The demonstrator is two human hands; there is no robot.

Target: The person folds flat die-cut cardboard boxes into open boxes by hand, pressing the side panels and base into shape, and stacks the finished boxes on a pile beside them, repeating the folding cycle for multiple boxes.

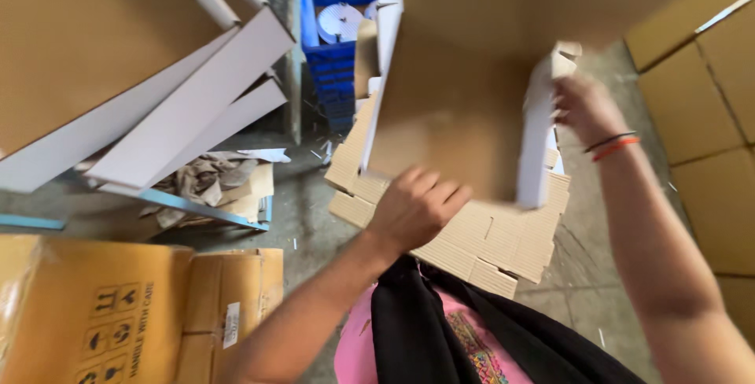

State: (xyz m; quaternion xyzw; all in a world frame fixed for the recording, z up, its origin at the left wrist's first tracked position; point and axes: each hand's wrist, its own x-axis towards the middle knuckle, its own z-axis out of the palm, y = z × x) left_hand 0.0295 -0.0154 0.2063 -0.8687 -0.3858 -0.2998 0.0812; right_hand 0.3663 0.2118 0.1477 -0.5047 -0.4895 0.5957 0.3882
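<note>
1. Item in hand: a flat-cut cardboard box blank (464, 101), brown inside and white at its edges, is lifted in front of the person and part-folded, above a stack of die-cut corrugated blanks (480, 242) lying on the concrete floor (307, 195).
2. Left hand (417, 207): curled shut against the lower edge of the box blank, knuckles toward the camera; the fingertips are hidden, so how firm the grip is cannot be told.
3. Right hand (578, 105): blurred, closed around the white side flap (539, 140) at the right of the blank; a dark band and an orange band (613, 146) sit on the wrist.
4. Surroundings: white-faced board sheets (189, 108) lean at left over a frame with crumpled paper (204, 179); a printed brown carton (118, 313) at lower left; a blue crate (330, 69) behind; stacked cartons (708, 116) at right.
5. Risk, judged: the flap may crease off its score line if the right hand bends it while the left holds only one edge.
6. Risk, judged: the raised panel hides the stack below, so the blank could be dropped crooked or knock the stack askew.
7. Risk, judged: bare fingers sliding along cut edges may get nicked.
</note>
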